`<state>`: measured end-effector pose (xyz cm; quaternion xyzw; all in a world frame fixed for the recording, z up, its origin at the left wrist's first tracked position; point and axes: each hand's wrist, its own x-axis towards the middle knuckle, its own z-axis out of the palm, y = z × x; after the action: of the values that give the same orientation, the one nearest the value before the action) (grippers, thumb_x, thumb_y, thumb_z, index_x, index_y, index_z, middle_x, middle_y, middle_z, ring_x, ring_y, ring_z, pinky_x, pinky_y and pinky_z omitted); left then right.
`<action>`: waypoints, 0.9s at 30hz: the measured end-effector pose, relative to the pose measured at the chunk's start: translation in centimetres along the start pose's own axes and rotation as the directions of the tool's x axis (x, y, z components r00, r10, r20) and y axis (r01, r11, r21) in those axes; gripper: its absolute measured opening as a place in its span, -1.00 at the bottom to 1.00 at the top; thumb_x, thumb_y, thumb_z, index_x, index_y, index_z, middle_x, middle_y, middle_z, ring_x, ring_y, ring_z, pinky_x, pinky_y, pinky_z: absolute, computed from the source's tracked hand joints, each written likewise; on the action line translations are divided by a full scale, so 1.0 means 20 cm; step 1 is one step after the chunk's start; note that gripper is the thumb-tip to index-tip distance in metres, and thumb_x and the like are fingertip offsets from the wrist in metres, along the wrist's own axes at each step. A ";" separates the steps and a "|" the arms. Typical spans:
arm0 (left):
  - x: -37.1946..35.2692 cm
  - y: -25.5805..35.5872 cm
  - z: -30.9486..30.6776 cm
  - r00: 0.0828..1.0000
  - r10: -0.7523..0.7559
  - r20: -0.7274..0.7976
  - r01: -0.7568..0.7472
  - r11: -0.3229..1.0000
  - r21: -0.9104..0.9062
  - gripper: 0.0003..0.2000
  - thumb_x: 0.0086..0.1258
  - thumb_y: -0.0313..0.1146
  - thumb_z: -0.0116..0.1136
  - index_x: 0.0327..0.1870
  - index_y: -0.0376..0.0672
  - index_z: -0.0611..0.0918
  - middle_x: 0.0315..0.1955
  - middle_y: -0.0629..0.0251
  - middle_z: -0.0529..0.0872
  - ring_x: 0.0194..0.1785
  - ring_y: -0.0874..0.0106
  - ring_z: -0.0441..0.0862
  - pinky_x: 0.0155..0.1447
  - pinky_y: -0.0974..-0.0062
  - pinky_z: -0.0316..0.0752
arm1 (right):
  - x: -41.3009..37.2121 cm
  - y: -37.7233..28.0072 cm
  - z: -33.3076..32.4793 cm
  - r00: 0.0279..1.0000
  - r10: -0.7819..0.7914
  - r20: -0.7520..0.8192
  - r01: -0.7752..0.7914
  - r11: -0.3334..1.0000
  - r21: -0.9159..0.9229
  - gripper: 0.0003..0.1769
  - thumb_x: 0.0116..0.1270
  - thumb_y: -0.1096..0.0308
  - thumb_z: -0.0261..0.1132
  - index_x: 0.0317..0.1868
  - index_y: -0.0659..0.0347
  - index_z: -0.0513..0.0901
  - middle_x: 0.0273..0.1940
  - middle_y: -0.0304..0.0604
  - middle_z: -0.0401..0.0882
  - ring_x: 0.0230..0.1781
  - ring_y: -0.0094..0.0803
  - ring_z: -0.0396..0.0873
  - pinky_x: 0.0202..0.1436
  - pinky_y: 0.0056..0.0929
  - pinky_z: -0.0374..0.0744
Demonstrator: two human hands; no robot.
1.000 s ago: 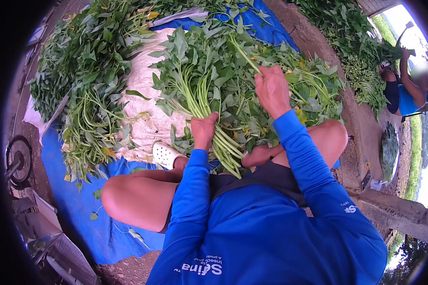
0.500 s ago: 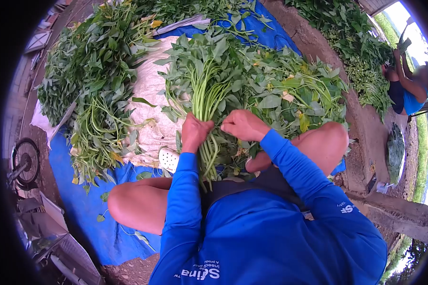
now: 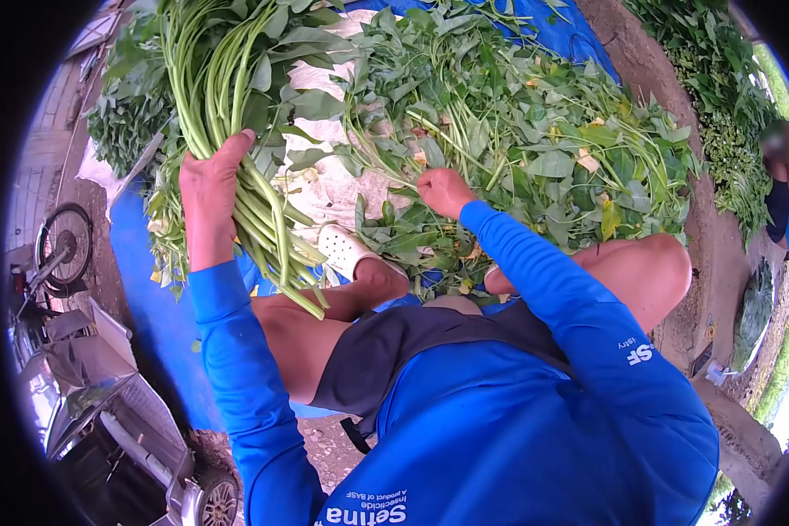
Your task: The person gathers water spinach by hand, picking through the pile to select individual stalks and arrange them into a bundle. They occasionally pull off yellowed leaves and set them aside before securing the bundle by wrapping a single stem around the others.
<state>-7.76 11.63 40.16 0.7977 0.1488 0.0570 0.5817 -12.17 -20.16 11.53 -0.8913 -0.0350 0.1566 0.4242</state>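
Observation:
My left hand point(image 3: 212, 197) is closed round the stems of a thick bunch of water spinach point(image 3: 215, 83), raised at the left. Its leaves point away from me and the cut stem ends hang over my knee. Low over the loose water spinach point(image 3: 535, 167) in front of me, my right hand point(image 3: 447, 191) has its fingers pinched on a thin leafy stem point(image 3: 390, 168). The far end of that stem runs into the loose greens. A pale woven sack point(image 3: 324, 188) lies under part of the greens.
A blue tarp point(image 3: 158, 342) spreads beneath, with a stacked heap of greens point(image 3: 131, 127) at its left. A bicycle wheel point(image 3: 64, 248) and a vehicle point(image 3: 123, 412) stand left. More greens point(image 3: 719, 114) lie beyond the concrete ledge at right, near another person point(image 3: 785, 188).
My left hand has lifted the bunch up and to the left. My right hand has moved slightly right and down to the loose greens. The view has shifted.

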 end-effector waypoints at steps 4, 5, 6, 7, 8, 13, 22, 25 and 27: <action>-0.06 -0.02 -0.06 0.981 -0.146 -0.125 0.118 0.971 -0.209 -0.62 0.38 -0.34 0.50 0.13 -0.32 0.72 -0.15 0.23 0.81 -0.30 0.47 0.74 -0.23 0.48 0.66 | 0.06 -0.04 0.25 0.985 0.116 -0.131 -0.138 0.975 -0.175 -0.67 0.41 0.25 0.37 0.08 0.21 0.82 0.03 0.21 0.73 0.08 0.22 0.70 0.26 0.07 0.64; -0.06 -0.02 -0.08 0.977 -0.170 -0.128 0.140 0.967 -0.213 -0.62 0.38 -0.34 0.50 0.14 -0.31 0.71 -0.17 0.24 0.81 -0.32 0.47 0.73 -0.25 0.48 0.66 | 0.10 -0.07 0.26 0.982 0.115 -0.147 -0.140 0.975 -0.171 -0.66 0.42 0.24 0.37 0.09 0.21 0.82 0.05 0.22 0.71 0.09 0.22 0.69 0.28 0.08 0.62; -0.05 -0.03 -0.10 0.973 -0.190 -0.131 0.159 0.963 -0.218 -0.62 0.39 -0.33 0.50 0.14 -0.31 0.71 -0.19 0.25 0.80 -0.33 0.48 0.72 -0.26 0.48 0.65 | 0.15 -0.06 0.28 0.980 0.112 -0.165 -0.140 0.976 -0.166 -0.66 0.42 0.24 0.37 0.11 0.20 0.81 0.08 0.23 0.69 0.11 0.23 0.68 0.29 0.08 0.61; -0.04 -0.03 -0.12 0.969 -0.210 -0.134 0.177 0.959 -0.222 -0.62 0.39 -0.32 0.50 0.14 -0.30 0.71 -0.21 0.26 0.79 -0.35 0.48 0.71 -0.28 0.48 0.64 | 0.19 -0.06 0.30 0.977 0.109 -0.184 -0.140 0.977 -0.160 -0.65 0.43 0.23 0.37 0.13 0.20 0.80 0.10 0.24 0.66 0.13 0.24 0.67 0.31 0.09 0.60; -0.04 -0.03 -0.12 0.971 -0.191 -0.145 0.152 0.959 -0.241 -0.61 0.41 -0.32 0.50 0.17 -0.30 0.69 -0.22 0.27 0.78 -0.38 0.48 0.68 -0.29 0.47 0.63 | 0.22 -0.05 0.29 0.988 0.053 -0.143 -0.084 0.972 -0.218 -0.64 0.44 0.22 0.36 0.14 0.21 0.78 0.03 0.23 0.70 0.13 0.26 0.65 0.32 0.09 0.59; -0.06 0.04 -0.11 0.973 -0.173 -0.152 0.124 0.951 -0.284 -0.58 0.44 -0.32 0.47 0.23 -0.28 0.67 -0.17 0.27 0.78 -0.32 0.50 0.69 -0.23 0.50 0.64 | 0.36 0.06 0.29 0.977 0.196 -0.080 -0.188 0.977 0.102 -0.69 0.54 0.28 0.30 0.18 0.23 0.67 -0.10 0.07 0.75 -0.17 -0.04 0.77 0.00 -0.05 0.71; -0.11 0.09 -0.06 0.989 -0.114 -0.099 0.075 0.940 -0.332 -0.64 0.48 -0.31 0.41 0.20 -0.27 0.66 -0.23 0.30 0.75 -0.40 0.52 0.67 -0.33 0.54 0.61 | 0.27 -0.12 -0.06 0.814 0.579 0.043 -0.433 0.556 0.709 -0.67 0.51 0.47 0.17 0.23 0.19 0.61 -0.01 -0.05 0.67 -0.36 -0.30 0.74 -0.39 -0.32 0.70; -0.12 0.07 -0.07 0.991 -0.113 -0.066 0.080 0.921 -0.382 -0.65 0.48 -0.32 0.41 0.19 -0.26 0.66 -0.24 0.30 0.76 -0.42 0.52 0.67 -0.34 0.53 0.61 | 0.25 -0.17 -0.24 0.906 0.410 0.102 -0.379 0.682 0.625 -0.62 0.55 0.32 0.28 0.31 0.15 0.68 0.00 -0.11 0.69 -0.25 -0.38 0.73 -0.27 -0.36 0.69; -0.13 0.05 -0.09 0.992 -0.124 -0.036 0.101 0.917 -0.385 -0.66 0.47 -0.33 0.42 0.17 -0.26 0.67 -0.24 0.31 0.75 -0.43 0.52 0.66 -0.35 0.52 0.61 | 0.22 -0.21 -0.31 0.927 0.368 -0.072 -0.291 0.826 0.483 -0.51 0.52 0.13 0.42 0.34 0.19 0.72 -0.02 -0.17 0.74 -0.13 -0.45 0.68 -0.05 -0.41 0.66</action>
<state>-10.51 12.11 41.94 0.6571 0.1979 0.0751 0.7235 -5.72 -21.24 17.37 -0.7658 0.1928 0.1586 0.5927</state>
